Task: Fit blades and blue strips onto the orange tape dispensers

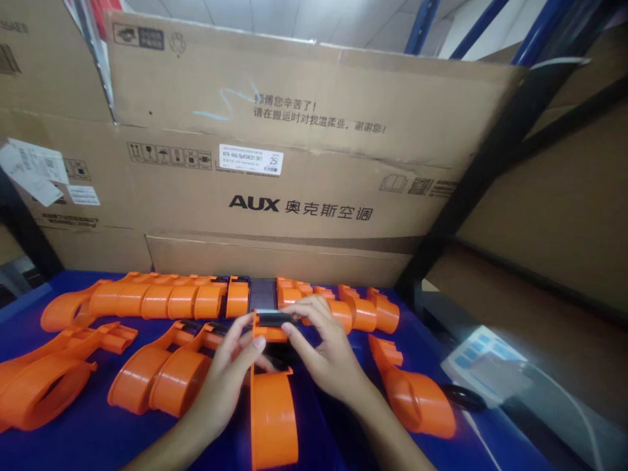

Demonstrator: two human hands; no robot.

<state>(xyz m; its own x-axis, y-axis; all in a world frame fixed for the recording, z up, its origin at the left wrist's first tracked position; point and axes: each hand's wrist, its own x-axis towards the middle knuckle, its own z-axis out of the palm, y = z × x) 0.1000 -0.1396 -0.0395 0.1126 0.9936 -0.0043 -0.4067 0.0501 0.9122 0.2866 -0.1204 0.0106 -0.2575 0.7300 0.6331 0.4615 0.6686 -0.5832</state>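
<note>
An orange plastic tape dispenser hangs in front of me, its broad curved band facing down. My left hand is closed around its frame near the top, with the thumb on the orange edge. Across its head lies a black cylindrical piece, with a pale toothed strip along its upper side. My right hand pinches the right end of that black piece between thumb and fingers. Whether the black piece is fully seated in the orange frame I cannot tell.
Several more orange dispensers line the back of the blue surface; others lie at left and one at right. Behind stands a large cardboard sheet. A white-and-blue packet and a cable are at right.
</note>
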